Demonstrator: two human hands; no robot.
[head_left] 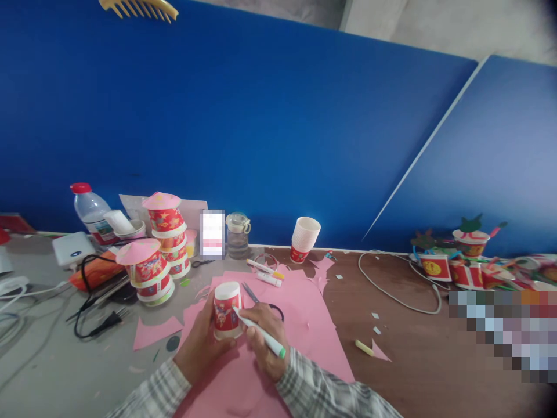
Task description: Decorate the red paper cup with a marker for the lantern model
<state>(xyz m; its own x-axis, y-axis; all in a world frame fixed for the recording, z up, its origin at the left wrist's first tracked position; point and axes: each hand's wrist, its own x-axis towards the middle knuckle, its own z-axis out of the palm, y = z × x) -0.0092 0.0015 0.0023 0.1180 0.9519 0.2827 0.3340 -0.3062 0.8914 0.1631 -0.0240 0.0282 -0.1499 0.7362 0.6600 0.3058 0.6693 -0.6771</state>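
Note:
A red and white printed paper cup (225,302), upside down, is held by my left hand (203,342), its fingers wrapped round the cup's left side and lower rim. My right hand (268,334) grips a white marker with a green end (267,339). The marker's tip touches or nearly touches the right side of the cup. Under both hands lies a large sheet of pink paper (300,337). Scissors (251,292) rest on it just behind my right hand, their handle partly hidden. Two more markers (267,277) lie farther back on the sheet.
Stacked-cup towers with pink cone tops (159,270) stand at left, near a plastic bottle (93,212) and a black plug cord (102,328). Behind are a glass jar (238,238) and nested paper cups (304,239). Decorated cups (467,267) crowd the right; a white cable (394,302) curls nearby.

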